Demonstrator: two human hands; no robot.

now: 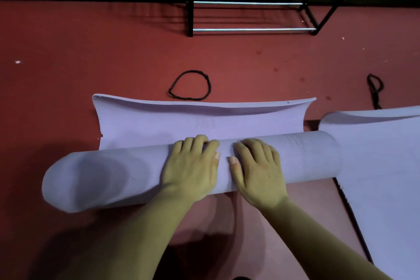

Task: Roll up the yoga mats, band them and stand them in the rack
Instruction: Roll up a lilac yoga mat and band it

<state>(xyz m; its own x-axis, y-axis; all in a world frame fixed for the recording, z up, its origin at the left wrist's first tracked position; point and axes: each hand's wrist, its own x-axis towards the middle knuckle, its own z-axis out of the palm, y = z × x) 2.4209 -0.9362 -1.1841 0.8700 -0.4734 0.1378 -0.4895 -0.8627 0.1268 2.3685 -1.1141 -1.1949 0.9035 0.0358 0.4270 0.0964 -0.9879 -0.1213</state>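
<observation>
A lavender yoga mat [109, 173] lies across the red floor, mostly rolled into a thick tube. A short flat stretch of the same mat [200, 120] remains beyond the roll, its far edge curling up. My left hand [193, 166] and my right hand [256, 168] press side by side on top of the roll near its middle, fingers spread over the far side. A black band [190, 85] lies in a loop on the floor just past the mat's end. A black and chrome rack [254, 4] stands at the back.
A second lavender mat [381, 166] lies unrolled at the right, its near-left edge close to the roll's right end. Another black band [375, 90] lies beyond it. The red floor [91, 57] stretches wide between mat and rack.
</observation>
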